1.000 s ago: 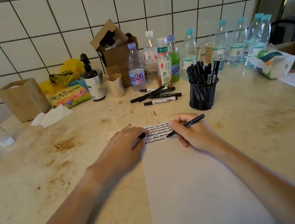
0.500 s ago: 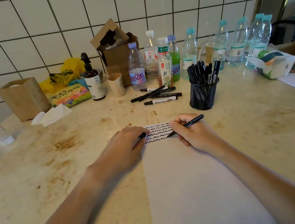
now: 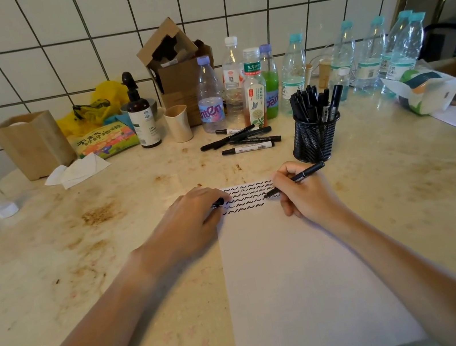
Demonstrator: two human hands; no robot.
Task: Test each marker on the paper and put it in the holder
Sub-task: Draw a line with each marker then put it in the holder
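A white sheet of paper (image 3: 295, 276) lies on the counter with rows of black squiggles along its top edge. My right hand (image 3: 305, 193) grips a black marker (image 3: 301, 177), its tip touching the paper at the right end of a squiggle row. My left hand (image 3: 189, 218) rests on the paper's top left corner and holds the marker's black cap (image 3: 218, 203) in its fingers. A black mesh holder (image 3: 316, 140) with several markers stands just behind my right hand. Several loose black markers (image 3: 244, 141) lie further back.
Behind the loose markers stand several plastic bottles (image 3: 209, 97), a cardboard box (image 3: 176, 69), a beige cup (image 3: 178, 123) and a dark pump bottle (image 3: 141, 117). A wooden box (image 3: 31, 143) and tissue (image 3: 82, 173) sit at left; a wrapped package (image 3: 421, 90) sits at right.
The marker's tip has shifted slightly up and right along the squiggle rows. My left hand has stayed in place with the cap.
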